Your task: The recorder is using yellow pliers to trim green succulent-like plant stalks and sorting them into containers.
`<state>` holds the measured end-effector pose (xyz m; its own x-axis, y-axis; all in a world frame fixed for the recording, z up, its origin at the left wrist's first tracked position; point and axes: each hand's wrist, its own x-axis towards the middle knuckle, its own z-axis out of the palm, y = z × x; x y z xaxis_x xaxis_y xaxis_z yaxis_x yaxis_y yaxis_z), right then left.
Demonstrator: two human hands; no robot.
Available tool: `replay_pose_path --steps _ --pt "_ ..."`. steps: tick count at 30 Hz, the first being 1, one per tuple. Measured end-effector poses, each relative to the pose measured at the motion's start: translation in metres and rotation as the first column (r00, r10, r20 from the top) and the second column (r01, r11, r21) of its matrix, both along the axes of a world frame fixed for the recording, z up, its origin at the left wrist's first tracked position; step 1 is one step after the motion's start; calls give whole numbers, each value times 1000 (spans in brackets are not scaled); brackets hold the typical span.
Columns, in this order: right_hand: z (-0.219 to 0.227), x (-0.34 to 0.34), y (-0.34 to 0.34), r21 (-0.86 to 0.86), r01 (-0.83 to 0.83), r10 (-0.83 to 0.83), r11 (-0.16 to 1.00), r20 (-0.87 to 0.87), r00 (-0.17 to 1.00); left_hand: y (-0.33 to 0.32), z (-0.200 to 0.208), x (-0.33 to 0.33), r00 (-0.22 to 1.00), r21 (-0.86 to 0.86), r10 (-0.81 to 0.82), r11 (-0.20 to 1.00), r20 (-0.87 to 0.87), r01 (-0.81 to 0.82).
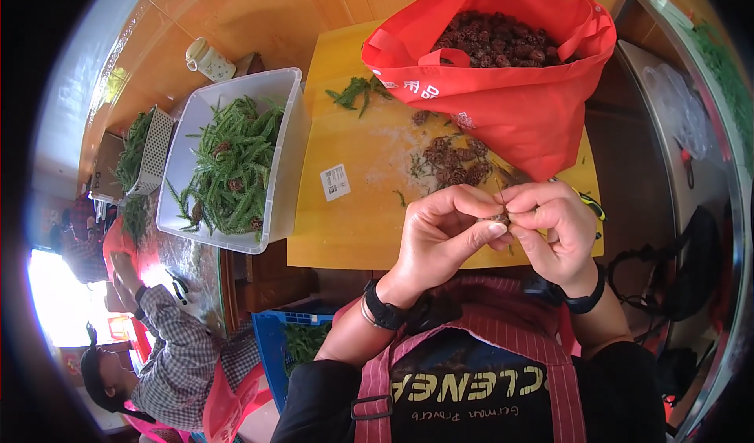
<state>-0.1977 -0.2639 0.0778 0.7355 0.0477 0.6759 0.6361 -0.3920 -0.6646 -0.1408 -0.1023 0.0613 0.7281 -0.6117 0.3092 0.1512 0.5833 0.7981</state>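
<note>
Both my hands meet above the near edge of the yellow table. Between the fingertips of my left hand (pixel 448 227) is a small brown pinecone (pixel 499 218), mostly covered by the fingers. My right hand (pixel 559 225) pinches at the same spot, where a thin wire or stem stands up from the cone; its lower end is hidden. Just beyond the hands lies a loose pile of brown pinecones (pixel 455 160). A tool with yellow-and-black handles (pixel 592 206) rests beside my right hand, partly covered.
A red fabric bag (pixel 510 109) full of pinecones stands at the far right of the yellow table (pixel 353 231). Green sprigs (pixel 357 93) and a white label (pixel 334 182) lie there too. Left stands a clear bin (pixel 287 152) of green sprays with cones. A co-worker (pixel 173 356) sits at lower left.
</note>
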Motion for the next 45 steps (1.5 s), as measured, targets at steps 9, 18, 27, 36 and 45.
replay_pose_path --steps 9,18,27,36,45 --pt "-2 -22 -30 318 -65 181 946 -352 918 0 -11 6 998 -40 -41 998 -39 40" --pt "-56 -43 -122 -698 63 -577 713 -533 619 4 -5 10 994 -95 -66 994 -87 57" --pt "-43 -47 -116 -657 217 -619 722 -471 629 13 -3 14 968 -139 -103 988 -228 72" --pt "28 -76 -113 -633 130 -577 763 -578 577 11 -5 17 974 -96 -62 994 -218 42" --pt "50 -50 -58 -460 64 -283 885 -426 859 0 -2 10 961 -142 -173 979 -218 144"
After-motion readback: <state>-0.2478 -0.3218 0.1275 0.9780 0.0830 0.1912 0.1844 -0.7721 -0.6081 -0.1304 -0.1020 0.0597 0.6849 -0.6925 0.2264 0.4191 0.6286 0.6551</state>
